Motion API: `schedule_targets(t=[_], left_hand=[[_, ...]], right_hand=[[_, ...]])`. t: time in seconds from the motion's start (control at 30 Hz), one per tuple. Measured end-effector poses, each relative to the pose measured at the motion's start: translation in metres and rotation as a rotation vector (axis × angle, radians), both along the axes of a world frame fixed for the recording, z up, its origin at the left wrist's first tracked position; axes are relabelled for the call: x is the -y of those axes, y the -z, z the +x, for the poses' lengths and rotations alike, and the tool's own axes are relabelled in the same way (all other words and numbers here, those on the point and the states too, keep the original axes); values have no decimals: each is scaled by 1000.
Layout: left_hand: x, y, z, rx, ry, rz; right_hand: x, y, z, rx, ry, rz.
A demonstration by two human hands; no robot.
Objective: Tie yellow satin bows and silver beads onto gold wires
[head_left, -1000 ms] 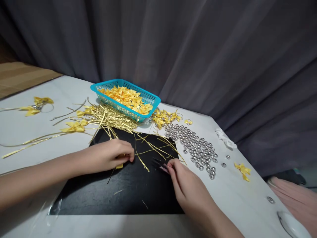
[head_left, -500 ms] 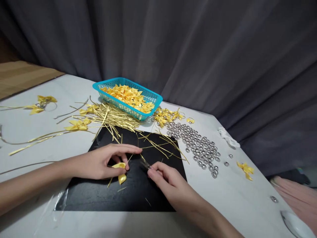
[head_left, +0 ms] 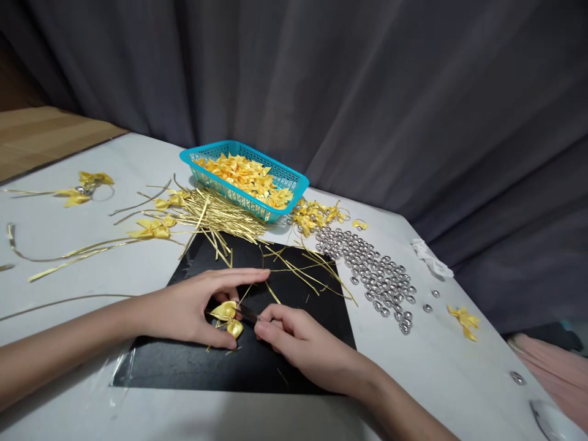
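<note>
On the black mat [head_left: 184, 361], my left hand [head_left: 197, 309] curls around a yellow ribbon bow [head_left: 225, 310]. Its index finger is stretched out above the bow, and its thumb lies along the lower edge. A thin gold tie strip [head_left: 245, 293] runs up from the bow. My right hand [head_left: 294, 334] grips a slim dark metal tool [head_left: 248, 314], mostly hidden by the fingers, so its exact kind is unclear. The tool's narrow tip meets the middle of the bow. Short gold offcuts lie on the mat below.
A blue basket [head_left: 301, 180] of yellow bows stands at the back, with gold strips [head_left: 220, 211] heaped before it. Silver beads [head_left: 367, 269] spread to the right. Finished-looking bows [head_left: 154, 228] lie left, another bow [head_left: 463, 320] right. A crumpled white piece [head_left: 432, 258] sits near the edge.
My right hand has moved left, bringing the tool from beside the bow to its middle. The left thumb has shifted down, uncovering more of the bow. The view has shifted slightly.
</note>
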State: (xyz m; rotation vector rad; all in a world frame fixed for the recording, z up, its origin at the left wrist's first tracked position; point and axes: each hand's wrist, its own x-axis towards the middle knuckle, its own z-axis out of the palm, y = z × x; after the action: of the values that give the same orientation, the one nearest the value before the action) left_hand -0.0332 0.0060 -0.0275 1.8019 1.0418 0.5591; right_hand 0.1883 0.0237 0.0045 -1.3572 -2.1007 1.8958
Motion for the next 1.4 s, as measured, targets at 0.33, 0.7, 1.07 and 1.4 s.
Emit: schedule_targets(t=[0.33,0.7,1.07,1.4], left_hand=[[-3,0,0,-47,-3,9],[-3,-1,-1,-49,11,20],[-4,-2,1,-42,15,36],[-5,3,0,-75,13,50]], right_hand=[[2,-9,0,7,-127,60],[-1,-8,4,-31,-172,55],[-4,-6,1,-34,-231,116],[-7,-2,-4,-60,-205,116]])
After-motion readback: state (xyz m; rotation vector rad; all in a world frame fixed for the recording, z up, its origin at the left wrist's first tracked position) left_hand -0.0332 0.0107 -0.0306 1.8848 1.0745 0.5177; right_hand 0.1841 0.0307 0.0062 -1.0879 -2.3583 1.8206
